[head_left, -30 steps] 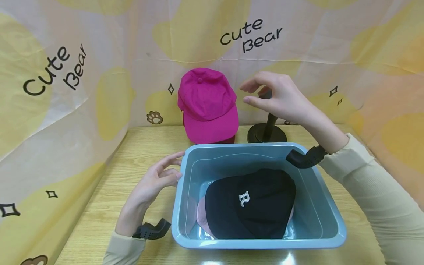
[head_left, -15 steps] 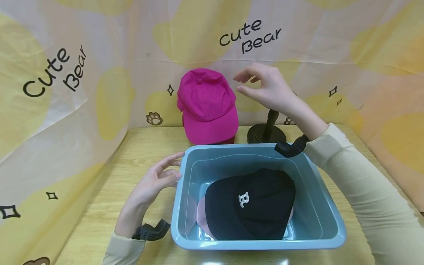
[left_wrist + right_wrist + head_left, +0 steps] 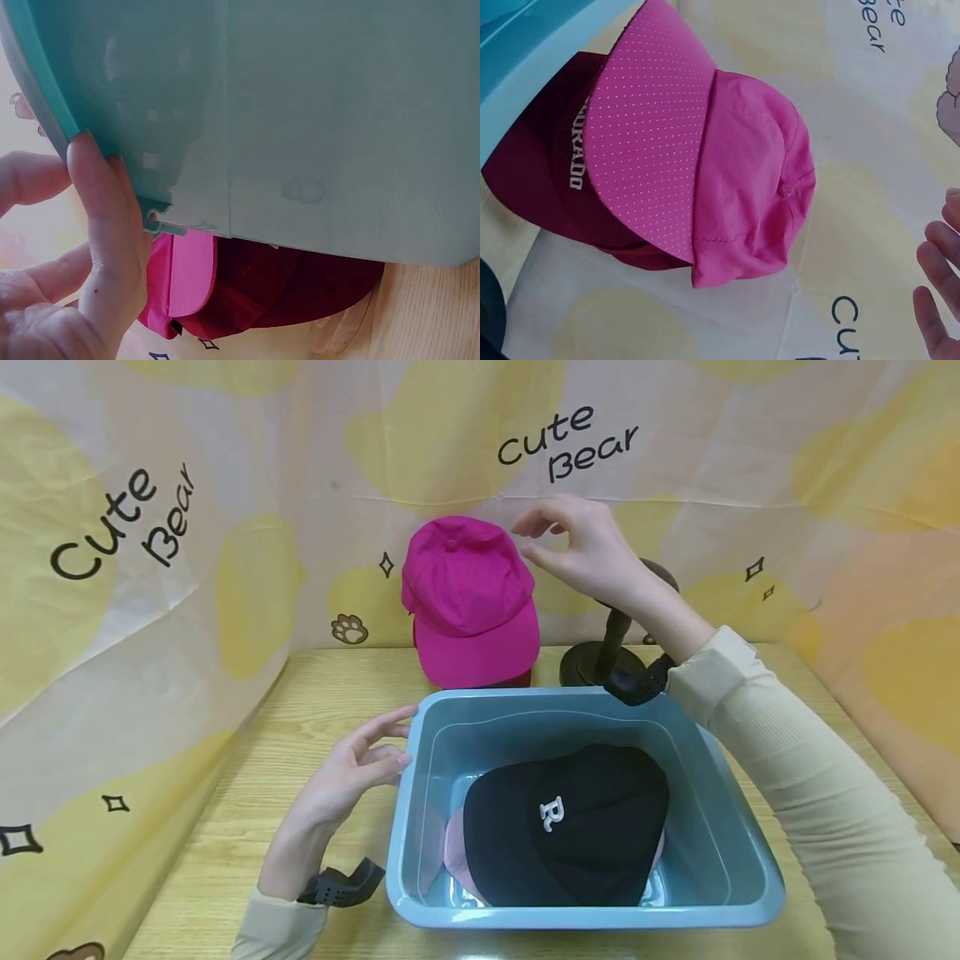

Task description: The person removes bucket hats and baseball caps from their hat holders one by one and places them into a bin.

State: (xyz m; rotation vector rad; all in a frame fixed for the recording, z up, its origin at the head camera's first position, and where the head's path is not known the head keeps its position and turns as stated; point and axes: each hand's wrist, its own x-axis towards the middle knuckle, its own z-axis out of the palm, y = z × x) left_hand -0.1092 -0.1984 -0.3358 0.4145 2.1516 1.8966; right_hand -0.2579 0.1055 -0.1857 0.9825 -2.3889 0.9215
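Observation:
My left hand (image 3: 363, 764) is at the left side of a blue plastic basin (image 3: 585, 916); its fingertips (image 3: 84, 150) touch the rim from outside. Inside the basin lies a black cap (image 3: 600, 827) with a white letter R, over a light pink item (image 3: 459, 852) mostly hidden beneath it. My right hand (image 3: 581, 543) hangs in the air, fingers bent with a gap to the thumb, just right of a magenta cap (image 3: 468, 585). That cap sits on top of a dark red cap (image 3: 547, 142) with white lettering, as the right wrist view shows.
Behind the basin, partly covered by my right forearm, stands a dark stand with a round base (image 3: 585, 664). A patterned cloth (image 3: 337, 443) with "Cute Bear" print hangs behind and along both sides of the wooden table (image 3: 322, 685).
My right hand has moved left and slightly up, from in front of the dark stand to beside the magenta cap. The left hand, basin and caps stay in place.

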